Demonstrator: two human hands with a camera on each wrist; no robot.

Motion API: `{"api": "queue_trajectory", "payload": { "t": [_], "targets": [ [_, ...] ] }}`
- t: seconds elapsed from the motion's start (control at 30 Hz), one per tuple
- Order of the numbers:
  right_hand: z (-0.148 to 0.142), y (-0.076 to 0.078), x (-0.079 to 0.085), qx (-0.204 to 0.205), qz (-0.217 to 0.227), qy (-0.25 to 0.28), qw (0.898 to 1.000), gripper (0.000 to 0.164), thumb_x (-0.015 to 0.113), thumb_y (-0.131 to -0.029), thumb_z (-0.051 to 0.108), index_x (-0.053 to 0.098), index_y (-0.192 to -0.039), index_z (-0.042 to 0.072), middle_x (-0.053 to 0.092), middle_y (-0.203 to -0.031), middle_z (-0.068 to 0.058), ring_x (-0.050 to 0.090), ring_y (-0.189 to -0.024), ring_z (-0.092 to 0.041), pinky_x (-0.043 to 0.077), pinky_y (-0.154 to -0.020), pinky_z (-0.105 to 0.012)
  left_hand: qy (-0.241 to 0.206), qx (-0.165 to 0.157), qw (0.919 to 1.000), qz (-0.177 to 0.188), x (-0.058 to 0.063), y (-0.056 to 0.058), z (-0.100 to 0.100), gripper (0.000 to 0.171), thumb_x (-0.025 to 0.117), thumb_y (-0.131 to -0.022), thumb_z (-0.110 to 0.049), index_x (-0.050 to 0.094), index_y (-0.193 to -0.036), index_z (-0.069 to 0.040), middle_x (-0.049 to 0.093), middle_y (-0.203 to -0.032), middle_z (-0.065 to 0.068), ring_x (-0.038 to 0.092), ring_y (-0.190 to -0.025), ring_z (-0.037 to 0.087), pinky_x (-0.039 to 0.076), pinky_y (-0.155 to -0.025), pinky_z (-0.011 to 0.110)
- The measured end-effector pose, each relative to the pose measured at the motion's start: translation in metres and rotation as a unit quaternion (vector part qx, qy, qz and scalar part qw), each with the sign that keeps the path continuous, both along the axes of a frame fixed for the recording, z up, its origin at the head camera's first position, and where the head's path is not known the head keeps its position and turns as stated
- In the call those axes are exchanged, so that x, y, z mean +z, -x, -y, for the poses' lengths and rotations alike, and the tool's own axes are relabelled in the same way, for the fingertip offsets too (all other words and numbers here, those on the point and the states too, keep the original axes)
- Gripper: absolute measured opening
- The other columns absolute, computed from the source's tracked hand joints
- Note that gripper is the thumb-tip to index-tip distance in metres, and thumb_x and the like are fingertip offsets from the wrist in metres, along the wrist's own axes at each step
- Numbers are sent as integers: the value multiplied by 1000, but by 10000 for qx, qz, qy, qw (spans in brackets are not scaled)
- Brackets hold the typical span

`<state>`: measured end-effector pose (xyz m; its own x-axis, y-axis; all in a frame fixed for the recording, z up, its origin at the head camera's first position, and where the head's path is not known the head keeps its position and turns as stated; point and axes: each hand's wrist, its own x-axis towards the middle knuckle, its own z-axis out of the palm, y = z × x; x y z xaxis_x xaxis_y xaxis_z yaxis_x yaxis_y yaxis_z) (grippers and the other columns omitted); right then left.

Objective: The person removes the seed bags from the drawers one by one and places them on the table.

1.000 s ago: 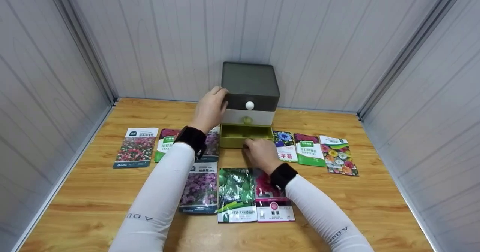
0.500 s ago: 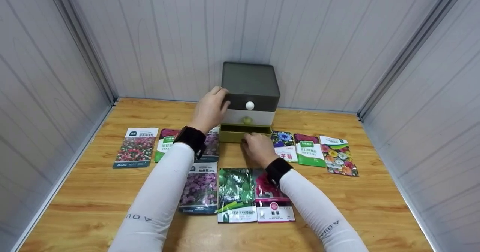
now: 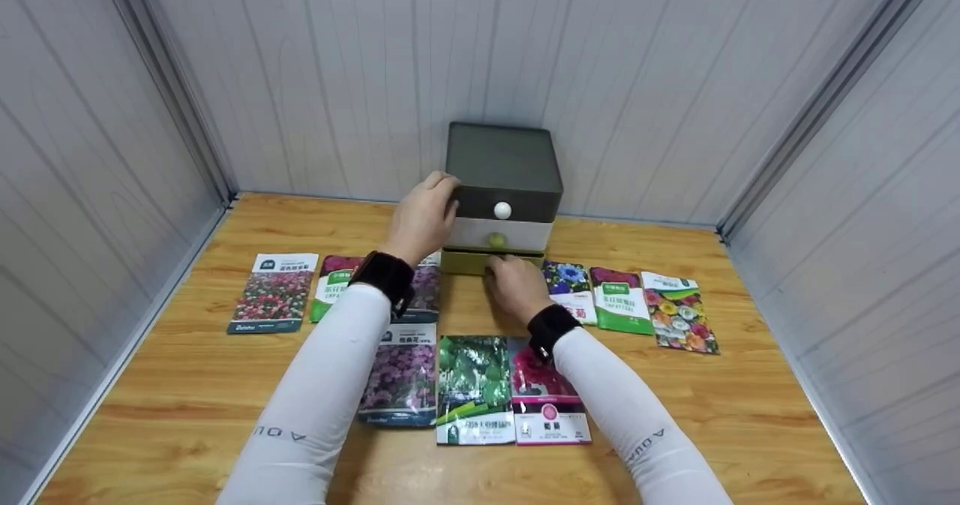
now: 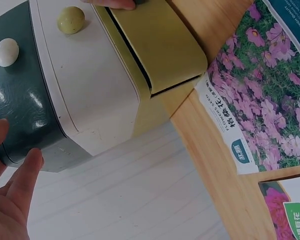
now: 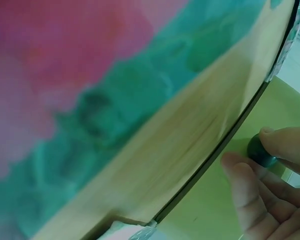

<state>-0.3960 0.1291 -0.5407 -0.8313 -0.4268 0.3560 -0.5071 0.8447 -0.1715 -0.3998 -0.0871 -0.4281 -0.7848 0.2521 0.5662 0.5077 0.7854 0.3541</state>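
Observation:
A small drawer cabinet [image 3: 504, 156] stands against the back wall, with a dark top tier, a white middle tier and an olive-green bottom drawer [image 3: 461, 263]. My left hand [image 3: 421, 218] holds the cabinet's upper left corner, fingers over the top edge and thumb near the front. At the bottom drawer, my right hand [image 3: 517, 286] pinches its dark round knob [image 5: 260, 151] between thumb and fingers. A narrow gap shows the bottom drawer [image 4: 165, 45] sitting slightly out. Shut above it are the tiers with a white knob [image 3: 502, 210] and a green knob [image 3: 496, 240].
Flower seed packets lie flat at both sides of the cabinet, such as a red-flower one [image 3: 274, 293] and a multicoloured one [image 3: 681, 311]. In front lie a purple-flower packet [image 3: 399, 377], a green one [image 3: 475, 385] and a pink one [image 3: 551, 415]. Panel walls enclose the table.
The bottom drawer has slid back into the cabinet, from well out to almost flush, with my right hand moving away from me along with it. My left hand has stayed on the corner.

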Motion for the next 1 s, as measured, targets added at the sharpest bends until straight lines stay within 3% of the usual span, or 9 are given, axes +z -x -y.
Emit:
{"api": "queue_trajectory", "payload": {
  "t": [0.47,1.0],
  "targets": [
    [2,6,-3,-115,-541,-245,9982,8,83,-98,13,79,-105,11,77,-88,-14,75,-74,-39,62,-63,-56,-26,0,10000,-15,0,2,0,30,66,-109,-5,70,-138,3,69,-136,18,70,-125,37,55,-111,47],
    [3,7,0,-145,-529,-379,9978,8,83,-100,13,81,-106,9,77,-88,-15,75,-75,-39,62,-64,-57,-48,26,10000,80,1,-1,-1,31,65,-111,-8,69,-140,1,69,-138,16,69,-126,36,56,-110,47]
  ]
}}
